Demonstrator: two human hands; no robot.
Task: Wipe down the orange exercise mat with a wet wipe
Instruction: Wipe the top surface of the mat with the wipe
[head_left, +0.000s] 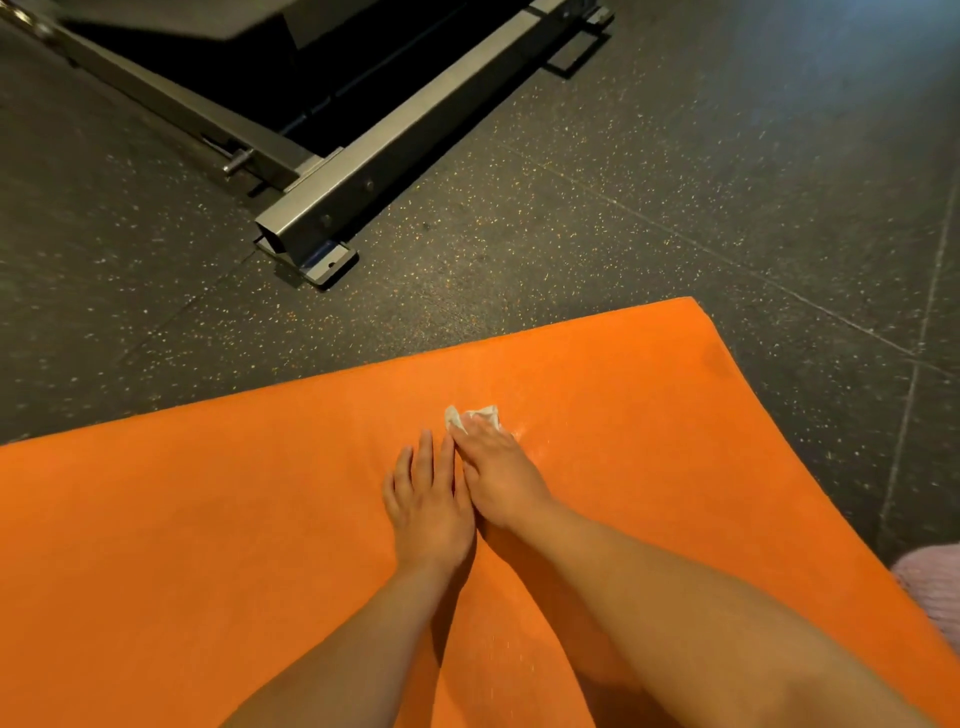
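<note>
Wipe (475, 414), white and crumpled, sits on the orange mat (208, 519) toward its far edge, pinned under the right hand (498, 478), whose fingers lie straight and close together. The left hand (428, 509) rests flat on the mat, touching the right, fingers straight and slightly apart. The mat lies on a dark speckled floor (675, 208); a metal frame (395, 145) stands beyond.

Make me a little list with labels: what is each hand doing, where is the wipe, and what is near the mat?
right hand: presses the wipe onto the mat, fingers straight
left hand: flat on the mat beside it, holding nothing
wipe: white wet wipe, crumpled, under the right fingertips
mat: orange exercise mat, flat on the speckled floor
nearby: grey metal frame on the floor past the mat, apart from it
</note>
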